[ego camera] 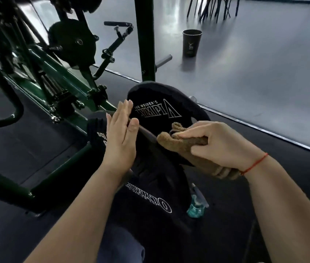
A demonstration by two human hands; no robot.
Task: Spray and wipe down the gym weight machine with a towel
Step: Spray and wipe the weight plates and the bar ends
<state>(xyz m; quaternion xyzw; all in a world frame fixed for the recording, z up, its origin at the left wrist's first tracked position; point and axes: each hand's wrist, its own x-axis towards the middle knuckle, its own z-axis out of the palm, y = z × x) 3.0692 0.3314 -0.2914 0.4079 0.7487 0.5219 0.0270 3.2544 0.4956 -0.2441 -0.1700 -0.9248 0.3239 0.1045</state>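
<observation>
1. We see the brown towel (pixel 177 143) bunched into a thick roll. Its long axis runs from upper left, where its end touches a ridge on the black weight plate (pixel 161 107), to lower right under the palm.
2. The right hand (pixel 224 147) grips the towel, fingers curled round it and thumb laid along the top. A red string (pixel 254 165) circles that wrist.
3. The left hand (pixel 121 137) is flat, fingers straight and together, pressed against the plate's left edge and holding nothing.
4. White lettering on the plate reads "JOE WEIDER'S" over "OLYMPIA", the first letters hidden by the left hand. Lower down we read "OLYMPIA" again, upside down.
5. The green machine frame (pixel 59 73) stands to the left. A teal spray bottle (pixel 195 207) lies just beside the plate.
</observation>
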